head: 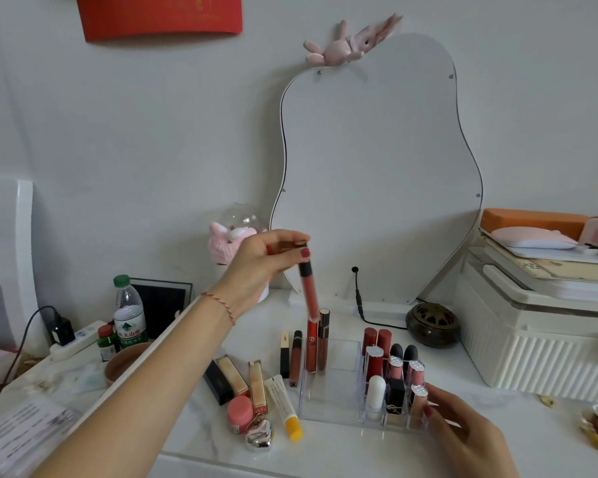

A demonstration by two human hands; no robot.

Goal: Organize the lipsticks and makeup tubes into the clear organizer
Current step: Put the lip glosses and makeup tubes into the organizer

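A white tabletop (359, 450) is seen from above, with a wavy mirror (377, 167) leaning on the wall behind it. A red lip gloss (307, 291) is pinched by its black cap between the thumb and fingers of the left hand (256, 267) and held upright in the air, blurred, its lower end just above two tall tubes (317, 339) standing in the left part of the organizer (328, 401). The organizer's right front corner is touched by the fingertips of the right hand (463, 436), whose fingers are loosely curled against the clear wall; whether it is gripped cannot be told. The organizer's right compartments are filled with upright lipsticks (394, 363) and a white stick (375, 395). More tubes (252, 384) are laid loose on the tabletop just left of the organizer, among them a yellow-capped tube (285, 407), a pink jar (239, 412) and a silver heart (259, 434). A water bottle (128, 312) is placed far left, and a dark round burner (432, 324) near the mirror's foot.
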